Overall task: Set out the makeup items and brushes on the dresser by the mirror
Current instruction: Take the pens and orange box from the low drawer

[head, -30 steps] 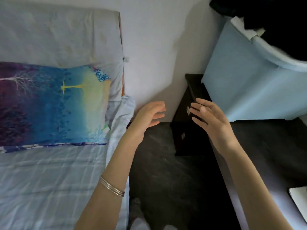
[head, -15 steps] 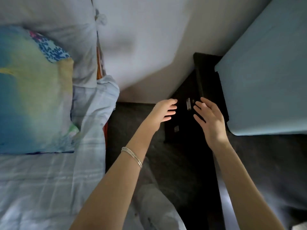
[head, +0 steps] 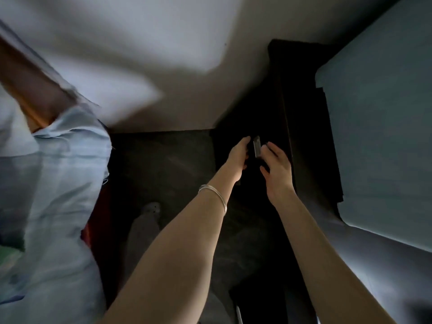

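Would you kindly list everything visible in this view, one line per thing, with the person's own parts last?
Dark cabinet: one, near-black, against the wall between the bed and the pale blue block, with the hands at its front.
Metal handle: one, silver-grey, on the cabinet front, between the two hands.
Bedding: pale blue, blurred, along the left.
Pale blue block: one, light blue-grey, at right; what it is cannot be told.
Wall: white, across the top.
Floor: dark grey, centre.
Bangle: silver, on the left wrist.
Foot: one, in pale grey, on the floor.
Left hand: fingers extended, beside the handle.
Right hand: fingers spread, beside the handle.
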